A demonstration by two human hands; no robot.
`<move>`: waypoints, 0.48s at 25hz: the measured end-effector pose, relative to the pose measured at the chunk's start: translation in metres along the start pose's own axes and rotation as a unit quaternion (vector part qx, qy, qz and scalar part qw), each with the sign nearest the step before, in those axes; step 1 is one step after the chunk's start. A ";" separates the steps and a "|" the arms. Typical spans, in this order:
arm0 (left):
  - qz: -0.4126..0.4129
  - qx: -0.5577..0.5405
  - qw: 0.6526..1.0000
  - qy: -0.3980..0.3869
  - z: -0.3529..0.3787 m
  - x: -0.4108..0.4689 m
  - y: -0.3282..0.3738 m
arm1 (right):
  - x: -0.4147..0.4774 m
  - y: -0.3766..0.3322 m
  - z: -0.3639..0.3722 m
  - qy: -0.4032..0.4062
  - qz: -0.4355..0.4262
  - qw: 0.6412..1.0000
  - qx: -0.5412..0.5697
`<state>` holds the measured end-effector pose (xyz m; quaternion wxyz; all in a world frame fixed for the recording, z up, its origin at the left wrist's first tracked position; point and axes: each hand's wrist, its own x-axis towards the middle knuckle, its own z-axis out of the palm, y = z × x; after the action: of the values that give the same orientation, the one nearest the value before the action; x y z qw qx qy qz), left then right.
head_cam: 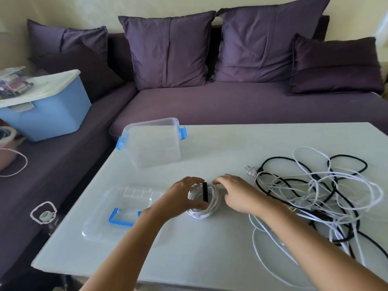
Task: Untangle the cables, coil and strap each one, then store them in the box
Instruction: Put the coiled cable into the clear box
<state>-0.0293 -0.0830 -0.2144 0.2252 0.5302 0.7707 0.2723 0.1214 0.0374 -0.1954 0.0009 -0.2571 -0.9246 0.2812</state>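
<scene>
Pale tabletop (210, 248) before a purple sofa (231, 101), with cushions along its back and a lidded blue bin (48, 116) on the seat at left. We find one white coil (212, 208) wound, with a black strap (205, 192) across it; fastening not confirmed. Left hand (180, 198) grips the coil's left side. Right hand (239, 196) curls its fingers over the right rim beside the strap. Clear box (153, 143) stands open, nothing inside, its lid (100, 223) flat nearby. We judge most work outstanding: the black-and-white tangle (315, 192) at right lies knotted.

A white coil (206, 208) crossed by a black strap (205, 192) rests beside tangled cables (315, 192), clear box (154, 141) behind.
</scene>
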 end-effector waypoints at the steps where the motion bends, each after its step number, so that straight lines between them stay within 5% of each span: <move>1: 0.000 -0.005 1.000 -0.005 0.003 0.005 -0.003 | -0.001 0.002 0.003 0.002 -0.003 1.000 0.001; 12: 0.025 0.138 0.990 -0.006 0.015 0.031 -0.014 | 0.007 0.012 0.023 0.032 -0.015 0.997 0.075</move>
<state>-0.0396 -0.0546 -0.2368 0.1480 0.5767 0.7862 0.1656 0.1180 0.0375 -0.2222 0.0538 -0.2513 -0.9042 0.3410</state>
